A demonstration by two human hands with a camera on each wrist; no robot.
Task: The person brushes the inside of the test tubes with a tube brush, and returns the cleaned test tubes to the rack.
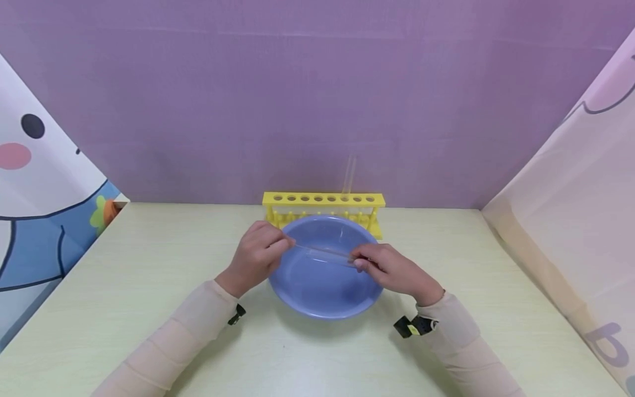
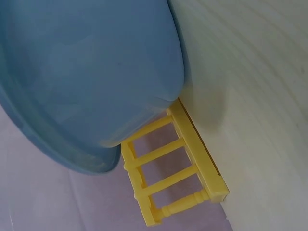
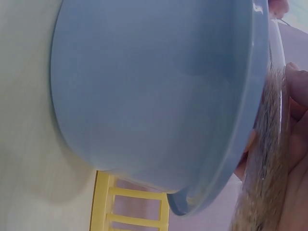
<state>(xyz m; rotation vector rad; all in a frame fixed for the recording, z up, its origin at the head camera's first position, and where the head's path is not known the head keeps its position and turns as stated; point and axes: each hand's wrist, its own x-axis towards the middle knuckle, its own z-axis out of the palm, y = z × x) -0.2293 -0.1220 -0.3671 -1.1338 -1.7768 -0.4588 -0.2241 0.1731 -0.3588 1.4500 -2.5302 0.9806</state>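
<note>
Over the blue basin (image 1: 324,300), my left hand (image 1: 259,255) pinches one end of a clear glass test tube (image 1: 322,253). The tube slants slightly down to my right hand (image 1: 397,271), whose thumb and fingers grip a test tube brush. In the right wrist view, the brush's brown bristles (image 3: 267,149) run along the palm and meet the clear tube (image 3: 276,45). They look to be partly inside it, though the tube's mouth is hidden by the fingers. The left wrist view shows neither the left hand nor the tube.
Right behind the basin stands a yellow test tube rack (image 1: 322,197). One clear test tube (image 1: 350,173) stands upright in it, right of the middle. A purple backdrop (image 1: 317,99) rises at the table's rear edge, with printed cloths (image 1: 570,231) at the sides.
</note>
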